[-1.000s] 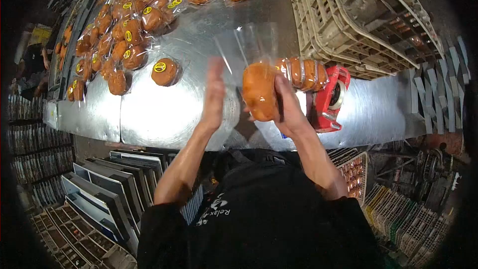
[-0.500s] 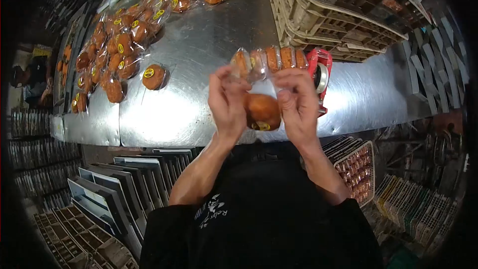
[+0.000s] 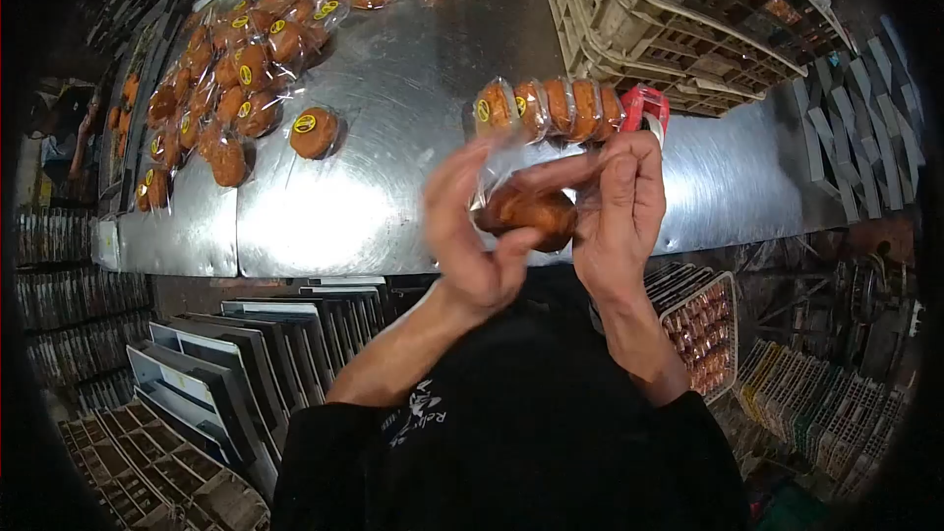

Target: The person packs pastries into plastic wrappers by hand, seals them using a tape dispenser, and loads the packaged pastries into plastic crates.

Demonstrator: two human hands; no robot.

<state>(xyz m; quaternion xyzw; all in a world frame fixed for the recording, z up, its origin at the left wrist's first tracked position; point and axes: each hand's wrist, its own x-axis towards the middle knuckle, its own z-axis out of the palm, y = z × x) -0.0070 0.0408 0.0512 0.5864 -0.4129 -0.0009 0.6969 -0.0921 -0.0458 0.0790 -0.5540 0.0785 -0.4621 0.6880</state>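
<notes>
While the bagged bun (image 3: 521, 213) is clamped between both hands above the table's near edge, its clear wrap looks unsealed. Left hand (image 3: 470, 236) now cups it from 8 o'clock, no longer pinching; right hand (image 3: 619, 211) grips at 3. Finished row (image 3: 551, 108) lies at 12, beside the red tape dispenser (image 3: 644, 103).

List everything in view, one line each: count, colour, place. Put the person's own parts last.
bagged bun in hand: one, orange-brown in clear wrap, held between both hands.
row of wrapped buns: about five, orange-brown, standing on the table beyond the hands.
tape dispenser: one, red, right end of that row.
single wrapped bun: one, orange-brown with yellow sticker, alone on the table, left of centre.
pile of wrapped buns: many, orange-brown with yellow stickers, far left of the table.
table: one, bare steel.
crates: stacked, beige, upper right.
left hand: on the bag, blurred.
right hand: gripping the bag.
</notes>
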